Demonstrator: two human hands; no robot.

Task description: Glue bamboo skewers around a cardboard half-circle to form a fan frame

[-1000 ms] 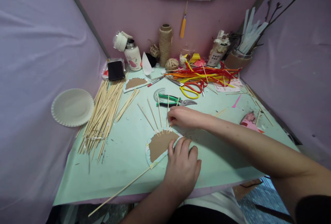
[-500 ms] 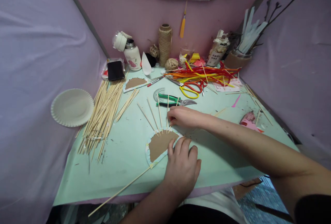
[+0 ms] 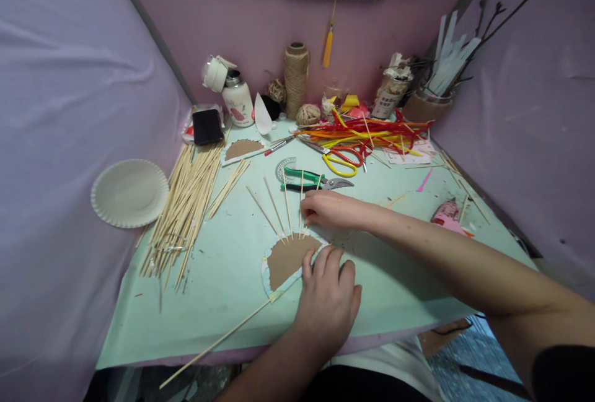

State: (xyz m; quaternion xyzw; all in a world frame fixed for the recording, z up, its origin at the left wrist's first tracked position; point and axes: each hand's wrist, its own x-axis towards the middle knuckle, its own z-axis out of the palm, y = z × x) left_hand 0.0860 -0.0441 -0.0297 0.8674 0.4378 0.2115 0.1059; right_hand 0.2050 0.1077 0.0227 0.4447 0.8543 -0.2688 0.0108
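Note:
A brown cardboard fan shape (image 3: 288, 257) with a pale blue rim lies near the table's front edge. Several thin bamboo skewers (image 3: 277, 205) fan out from its top, and one long skewer (image 3: 218, 342) runs off toward the lower left. My left hand (image 3: 328, 300) lies flat on the fan's right side, fingers spread, pressing it down. My right hand (image 3: 332, 210) reaches across just above the fan and pinches the rightmost skewer (image 3: 310, 207) near its lower end.
A big pile of bamboo skewers (image 3: 186, 204) lies at left beside a white paper plate (image 3: 130, 192). Green-handled pliers (image 3: 309, 180), yellow-and-red scissors (image 3: 346, 160), coloured pipe cleaners (image 3: 372, 132), twine spools (image 3: 297, 80), a bottle (image 3: 238, 101) and a second fan piece (image 3: 242, 149) crowd the back.

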